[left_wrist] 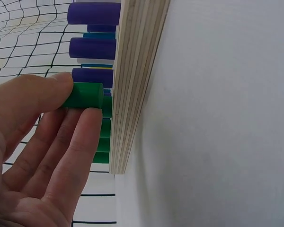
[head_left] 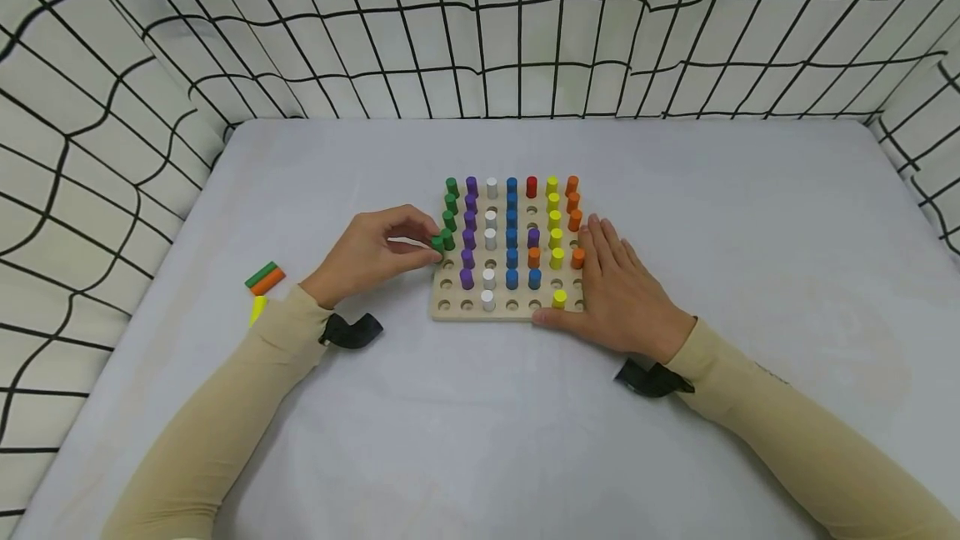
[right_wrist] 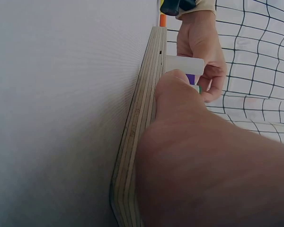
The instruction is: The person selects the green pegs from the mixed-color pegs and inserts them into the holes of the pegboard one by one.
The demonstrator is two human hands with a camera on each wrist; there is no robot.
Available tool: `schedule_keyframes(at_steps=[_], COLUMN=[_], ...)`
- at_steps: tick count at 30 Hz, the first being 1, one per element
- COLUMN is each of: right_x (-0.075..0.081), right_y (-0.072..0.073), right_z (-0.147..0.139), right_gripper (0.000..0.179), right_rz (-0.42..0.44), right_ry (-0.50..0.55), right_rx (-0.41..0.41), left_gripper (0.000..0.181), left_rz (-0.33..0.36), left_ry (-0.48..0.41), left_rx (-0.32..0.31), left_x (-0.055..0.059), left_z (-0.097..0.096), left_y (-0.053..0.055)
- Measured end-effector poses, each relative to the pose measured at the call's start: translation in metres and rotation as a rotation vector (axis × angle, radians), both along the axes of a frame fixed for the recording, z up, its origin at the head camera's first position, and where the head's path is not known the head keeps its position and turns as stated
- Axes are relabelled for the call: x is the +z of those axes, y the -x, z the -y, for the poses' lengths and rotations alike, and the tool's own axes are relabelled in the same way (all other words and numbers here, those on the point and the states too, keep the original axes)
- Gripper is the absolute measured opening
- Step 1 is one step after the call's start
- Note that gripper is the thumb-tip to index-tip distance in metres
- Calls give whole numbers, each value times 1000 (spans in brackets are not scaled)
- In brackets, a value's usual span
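A wooden pegboard (head_left: 504, 312) lies on the table, with columns of green, purple, white, blue, yellow and orange pegs upright in its holes. At its left edge my left hand (head_left: 372, 252) pinches a green peg (left_wrist: 86, 95) between thumb and fingertips. In the left wrist view this peg is apart from the board's face, beside a row of standing green pegs (left_wrist: 104, 127). My right hand (head_left: 626, 294) lies with straight fingers along the board's right edge, its thumb at the front edge. A white peg (right_wrist: 185, 65) stands past that thumb in the right wrist view.
Left of the board, a green peg (head_left: 261, 275), an orange peg (head_left: 268, 281) and a yellow peg (head_left: 258, 307) lie loose near my left forearm. A red peg (head_left: 531, 187) stands in the far row. Black wire grid (head_left: 517, 32) walls border the table's back and sides.
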State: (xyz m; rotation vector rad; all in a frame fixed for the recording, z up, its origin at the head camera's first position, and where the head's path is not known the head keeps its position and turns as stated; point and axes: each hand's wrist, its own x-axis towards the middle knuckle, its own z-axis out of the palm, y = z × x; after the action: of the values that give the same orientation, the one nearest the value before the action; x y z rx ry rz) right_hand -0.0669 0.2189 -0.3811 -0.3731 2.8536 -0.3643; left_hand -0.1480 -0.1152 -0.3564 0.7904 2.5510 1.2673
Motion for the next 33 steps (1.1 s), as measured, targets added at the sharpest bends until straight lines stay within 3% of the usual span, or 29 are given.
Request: schedule_keyframes(at_steps=[17, 33], right_x=[3, 1], right_y=[0, 1], right_z=[0, -1], right_gripper=[135, 136], right_rz=[13, 8], right_ry=[4, 10], right_rx=[-6, -3], left_gripper=[30, 28], left_rz=[60, 77], left_ry=[-33, -48], left_rx=[-15, -18], left_x=[-2, -4], left_z=[-4, -5], left_y=[-4, -4])
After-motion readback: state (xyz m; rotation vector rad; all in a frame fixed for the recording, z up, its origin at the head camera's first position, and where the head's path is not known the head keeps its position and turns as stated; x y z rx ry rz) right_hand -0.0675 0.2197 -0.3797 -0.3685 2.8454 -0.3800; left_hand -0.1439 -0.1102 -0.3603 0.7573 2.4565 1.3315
